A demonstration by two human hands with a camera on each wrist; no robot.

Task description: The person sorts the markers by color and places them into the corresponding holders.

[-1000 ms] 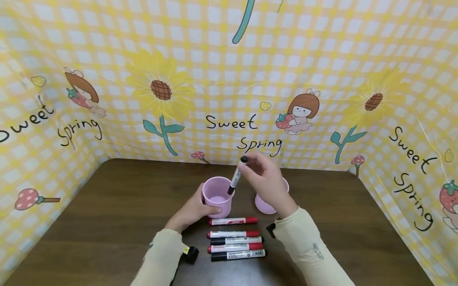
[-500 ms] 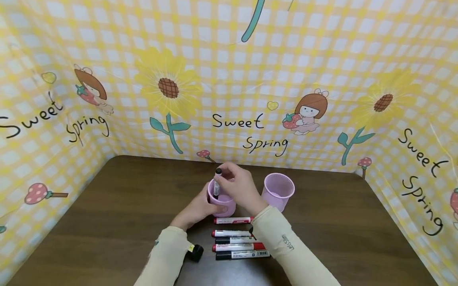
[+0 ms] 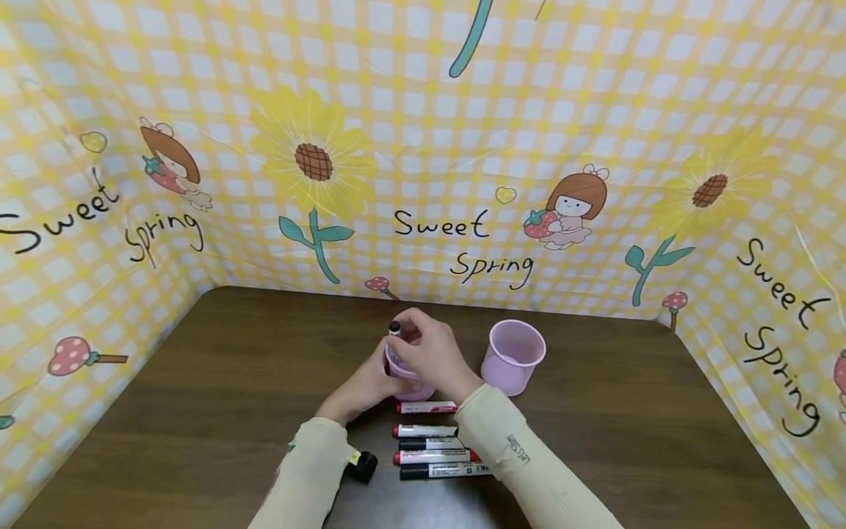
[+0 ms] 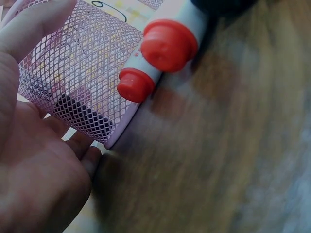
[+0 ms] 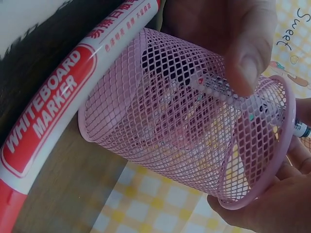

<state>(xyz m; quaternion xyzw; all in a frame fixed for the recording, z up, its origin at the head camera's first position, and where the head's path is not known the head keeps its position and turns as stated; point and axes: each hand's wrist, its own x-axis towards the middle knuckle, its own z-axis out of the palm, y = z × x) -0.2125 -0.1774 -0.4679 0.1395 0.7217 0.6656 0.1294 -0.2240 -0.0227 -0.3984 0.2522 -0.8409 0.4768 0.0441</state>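
Observation:
A pink mesh pen cup stands on the table, and my left hand grips it around its side with the thumb across the front. My right hand is at the cup's mouth and pinches a black whiteboard marker near its upper end. Most of that marker is inside the cup; its dark cap shows through the mesh near the bottom in the left wrist view. A red whiteboard marker lies just in front of the cup. My right fingertips are partly hidden in the head view.
To the right stands a second pink mesh cup. Nearer me, several red and black markers lie in a row on the dark wooden table, partly covered by my right sleeve. Yellow checked cloth surrounds the table's back and sides.
My right hand has moved left and down, carrying the black marker from beside the rim into the cup. The left hand keeps its grip. The second cup is now fully uncovered.

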